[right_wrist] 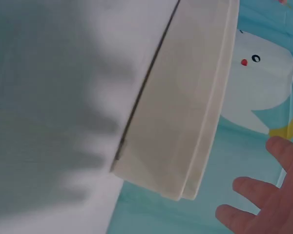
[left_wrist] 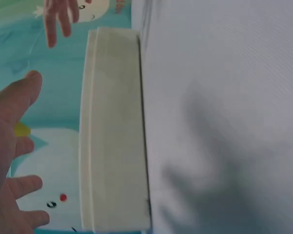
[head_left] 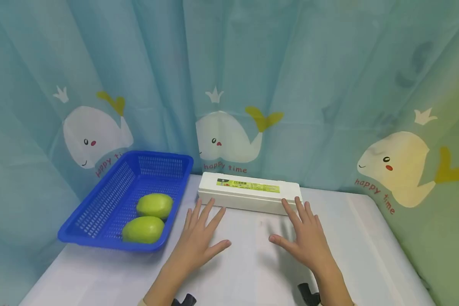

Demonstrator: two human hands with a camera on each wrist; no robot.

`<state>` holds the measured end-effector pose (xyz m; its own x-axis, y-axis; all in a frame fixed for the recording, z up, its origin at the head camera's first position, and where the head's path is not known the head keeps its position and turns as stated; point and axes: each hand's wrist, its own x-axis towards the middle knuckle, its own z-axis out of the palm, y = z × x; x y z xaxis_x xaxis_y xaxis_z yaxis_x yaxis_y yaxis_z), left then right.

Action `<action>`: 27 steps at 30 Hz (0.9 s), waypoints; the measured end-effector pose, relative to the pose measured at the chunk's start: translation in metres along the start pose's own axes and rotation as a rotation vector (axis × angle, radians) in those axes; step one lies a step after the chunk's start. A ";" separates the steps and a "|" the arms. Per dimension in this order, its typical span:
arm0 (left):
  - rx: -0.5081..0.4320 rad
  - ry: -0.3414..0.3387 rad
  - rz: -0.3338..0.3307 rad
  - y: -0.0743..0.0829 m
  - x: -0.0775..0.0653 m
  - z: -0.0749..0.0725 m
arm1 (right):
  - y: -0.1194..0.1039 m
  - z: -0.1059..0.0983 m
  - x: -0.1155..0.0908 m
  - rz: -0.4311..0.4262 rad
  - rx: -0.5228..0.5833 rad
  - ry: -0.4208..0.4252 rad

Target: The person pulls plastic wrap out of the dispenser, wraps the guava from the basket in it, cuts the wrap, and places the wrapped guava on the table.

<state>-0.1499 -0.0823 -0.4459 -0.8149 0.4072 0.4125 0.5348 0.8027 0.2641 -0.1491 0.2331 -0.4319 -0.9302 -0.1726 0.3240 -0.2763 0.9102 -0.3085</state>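
A long white lidded box (head_left: pixel 248 195) with a green and yellow label lies across the far part of the table. My left hand (head_left: pixel 199 240) hovers in front of its left end, fingers spread and holding nothing. On the other side, my right hand (head_left: pixel 307 238) spreads its fingers before the box's right end, with fingertips overlapping its edge in the head view. Both wrist views show the plain front side of the box, with the left thumb (left_wrist: pixel 19 97) and several right fingers (right_wrist: pixel 254 192) held out straight. Shadows of the hands fall on the tabletop.
To the left stands a blue plastic basket (head_left: pixel 95 212) with slotted walls. Two green mango-like fruits (head_left: pixel 154 206) lie in its near right part. A teal curtain (head_left: pixel 321 85) with whale prints hangs right behind the white table (head_left: pixel 245 263).
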 end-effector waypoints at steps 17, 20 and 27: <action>0.061 -0.156 0.044 0.004 0.076 -0.003 | 0.012 -0.011 0.044 -0.121 -0.140 -0.061; 0.071 -0.199 0.018 0.003 0.086 -0.001 | 0.016 -0.008 0.054 -0.145 -0.155 -0.088; 0.103 -0.238 -0.014 -0.004 0.106 0.006 | 0.023 0.001 0.077 -0.186 -0.210 -0.121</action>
<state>-0.2395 -0.0398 -0.4085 -0.8585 0.4767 0.1890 0.5070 0.8443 0.1735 -0.2276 0.2409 -0.4148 -0.8939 -0.3759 0.2443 -0.4004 0.9145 -0.0577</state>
